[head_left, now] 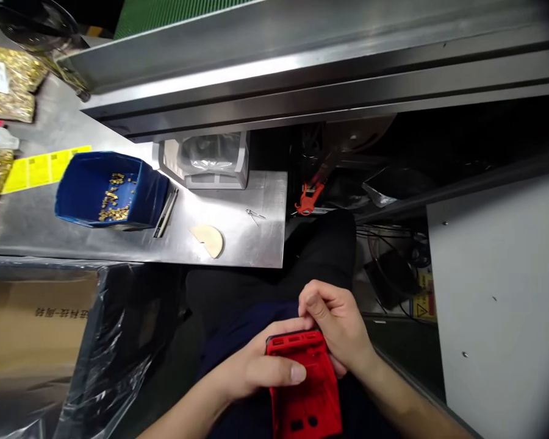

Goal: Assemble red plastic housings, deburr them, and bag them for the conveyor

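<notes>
A red plastic casing [308,390] with a dark rim and slots along its far end sits over my lap, its hollow side facing up. My left hand [268,363] is closed on its left side, the thumb pressed inside and the fingers beneath. By the far right corner, my right hand [333,323] is curled, thumb against the index finger, its lower fingers by the casing's right edge. Whatever the pinch may hold is hidden. On the metal bench lie a pale half-round piece [208,239] and a few small metal pins [255,214].
A blue bin [149,189] of small brass parts stands on the bench [251,253], with a knife-like tool [165,213] beside it. Behind is a grey tray [217,180] with clear plastic. A conveyor frame [265,79] crosses above. A plastic-lined box [41,335] stands at left.
</notes>
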{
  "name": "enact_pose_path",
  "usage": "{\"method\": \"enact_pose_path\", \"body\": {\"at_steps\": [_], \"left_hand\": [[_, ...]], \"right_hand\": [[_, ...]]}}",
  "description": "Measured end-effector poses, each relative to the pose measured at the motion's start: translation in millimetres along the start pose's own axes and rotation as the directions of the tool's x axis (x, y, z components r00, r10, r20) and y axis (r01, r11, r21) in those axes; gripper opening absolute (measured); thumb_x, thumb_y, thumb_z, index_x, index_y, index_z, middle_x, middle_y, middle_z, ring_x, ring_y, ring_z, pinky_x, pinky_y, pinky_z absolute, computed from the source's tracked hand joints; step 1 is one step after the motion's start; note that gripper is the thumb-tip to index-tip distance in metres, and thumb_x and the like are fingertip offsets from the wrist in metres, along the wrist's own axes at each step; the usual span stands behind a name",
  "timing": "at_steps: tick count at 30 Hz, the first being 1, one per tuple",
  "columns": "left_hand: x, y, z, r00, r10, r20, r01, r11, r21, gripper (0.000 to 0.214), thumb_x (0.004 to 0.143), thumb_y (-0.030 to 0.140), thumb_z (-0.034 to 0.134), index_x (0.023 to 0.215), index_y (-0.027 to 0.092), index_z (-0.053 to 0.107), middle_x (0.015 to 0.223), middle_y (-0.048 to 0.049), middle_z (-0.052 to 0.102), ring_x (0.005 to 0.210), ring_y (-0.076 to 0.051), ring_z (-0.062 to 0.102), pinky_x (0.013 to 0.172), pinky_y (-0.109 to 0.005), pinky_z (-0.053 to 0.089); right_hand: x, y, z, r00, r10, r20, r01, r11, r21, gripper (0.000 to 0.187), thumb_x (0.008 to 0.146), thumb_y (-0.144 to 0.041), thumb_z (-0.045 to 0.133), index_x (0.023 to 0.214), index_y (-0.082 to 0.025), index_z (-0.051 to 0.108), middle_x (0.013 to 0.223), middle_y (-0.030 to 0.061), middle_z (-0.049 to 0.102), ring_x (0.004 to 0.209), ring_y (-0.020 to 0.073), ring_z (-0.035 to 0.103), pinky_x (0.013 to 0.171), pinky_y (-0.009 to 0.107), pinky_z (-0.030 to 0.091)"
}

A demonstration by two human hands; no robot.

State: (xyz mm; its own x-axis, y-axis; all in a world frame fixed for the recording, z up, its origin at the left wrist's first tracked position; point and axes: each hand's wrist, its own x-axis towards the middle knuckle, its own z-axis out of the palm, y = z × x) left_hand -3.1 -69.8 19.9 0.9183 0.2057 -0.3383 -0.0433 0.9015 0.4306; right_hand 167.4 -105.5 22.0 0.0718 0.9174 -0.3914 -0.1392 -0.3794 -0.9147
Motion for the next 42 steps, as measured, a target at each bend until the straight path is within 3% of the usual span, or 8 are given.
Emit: {"method": "enact_pose_path", "body": {"at_steps": [3, 7, 15, 21, 27, 34, 39, 42], "left_hand": [[3, 1, -0.2, 1.000, -0.004, -0.013, 0.004, 1.000, 0.005, 0.052, 0.077, 0.040, 0.075, 0.119, 0.010, 0.071, 0.108, -0.0171, 0.076, 0.096, -0.031, 0.072, 0.085, -0.037, 0.056], [5, 2, -2.0, 0.999, -0.041, 0.037, 0.039, 0.998, 0.047, 0.044, 0.079, 0.040, 0.071, 0.110, 0.009, 0.075, 0.106, -0.0167, 0.075, 0.098, -0.032, 0.071, 0.091, -0.039, 0.054], [4, -5, -2.3, 0.998, -0.061, -0.034, 0.059, 0.997, -0.053, 0.048, 0.077, 0.039, 0.074, 0.116, 0.012, 0.068, 0.107, -0.0164, 0.075, 0.101, -0.034, 0.071, 0.089, -0.040, 0.055], [6, -4, -1.8, 0.998, -0.056, -0.007, 0.056, 0.998, -0.036, 0.045, 0.078, 0.039, 0.072, 0.112, 0.009, 0.075, 0.107, -0.0164, 0.075, 0.093, -0.029, 0.071, 0.085, -0.034, 0.054], [7, -2, -0.8, 0.998, -0.053, -0.037, 0.050, 0.996, -0.073, 0.043, 0.080, 0.036, 0.073, 0.115, 0.012, 0.068, 0.103, -0.0143, 0.075, 0.097, -0.032, 0.071, 0.087, -0.038, 0.054], [7, -7, -3.6, 0.995, -0.083, -0.054, 0.079, 0.994, -0.071, 0.037, 0.080, 0.035, 0.072, 0.105, 0.009, 0.074, 0.098, -0.0149, 0.074, 0.089, -0.029, 0.071, 0.085, -0.036, 0.055], [9, -5, -1.0, 0.995, -0.077, -0.058, 0.071, 0.992, -0.106, 0.041, 0.082, 0.033, 0.069, 0.117, 0.011, 0.070, 0.102, -0.0148, 0.075, 0.091, -0.030, 0.072, 0.086, -0.038, 0.055], [9, -7, -2.2, 0.994, -0.090, -0.064, 0.083, 0.990, -0.115, 0.041, 0.083, 0.034, 0.069, 0.118, 0.011, 0.069, 0.104, -0.0148, 0.075, 0.090, -0.028, 0.071, 0.086, -0.040, 0.055]], "right_hand": [[-4, 2, -1, 0.993, -0.071, -0.095, 0.067, 0.997, -0.039, 0.037, 0.102, -0.049, 0.059, 0.079, -0.021, 0.069, 0.069, -0.0004, 0.064, 0.065, 0.0127, 0.061, 0.061, 0.024, 0.047], [-6, 3, -4, 0.994, -0.027, 0.102, 0.021, 0.998, 0.063, 0.041, 0.105, -0.052, 0.051, 0.092, -0.022, 0.076, 0.080, 0.0045, 0.074, 0.073, 0.0190, 0.071, 0.066, 0.030, 0.055], [-6, 10, 0, 0.974, -0.081, -0.210, 0.052, 0.989, -0.138, 0.043, 0.105, -0.049, 0.050, 0.073, -0.023, 0.063, 0.067, 0.0008, 0.061, 0.063, 0.0162, 0.058, 0.061, 0.030, 0.046], [-5, 8, -5, 0.995, -0.063, 0.076, 0.065, 0.997, -0.028, 0.041, 0.107, -0.046, 0.048, 0.088, -0.023, 0.076, 0.079, 0.0040, 0.074, 0.074, 0.0191, 0.070, 0.070, 0.033, 0.054], [-7, 15, -5, 0.957, -0.197, -0.213, 0.166, 0.974, -0.155, 0.042, 0.106, -0.045, 0.050, 0.072, -0.023, 0.063, 0.068, 0.0010, 0.057, 0.065, 0.0165, 0.054, 0.061, 0.032, 0.041], [-4, 15, -8, 0.984, -0.143, 0.105, 0.147, 0.989, -0.026, 0.042, 0.107, -0.048, 0.047, 0.092, -0.022, 0.076, 0.082, 0.0047, 0.073, 0.077, 0.0192, 0.068, 0.073, 0.034, 0.052], [-6, 22, -8, 0.964, -0.229, -0.138, 0.202, 0.962, -0.186, 0.043, 0.106, -0.043, 0.051, 0.069, -0.020, 0.054, 0.068, -0.0006, 0.052, 0.067, 0.0145, 0.050, 0.063, 0.030, 0.039], [-9, 24, -9, 0.973, -0.191, -0.133, 0.166, 0.969, -0.183, 0.038, 0.107, -0.039, 0.048, 0.076, -0.021, 0.059, 0.071, 0.0003, 0.056, 0.068, 0.0148, 0.053, 0.064, 0.030, 0.041]]}}
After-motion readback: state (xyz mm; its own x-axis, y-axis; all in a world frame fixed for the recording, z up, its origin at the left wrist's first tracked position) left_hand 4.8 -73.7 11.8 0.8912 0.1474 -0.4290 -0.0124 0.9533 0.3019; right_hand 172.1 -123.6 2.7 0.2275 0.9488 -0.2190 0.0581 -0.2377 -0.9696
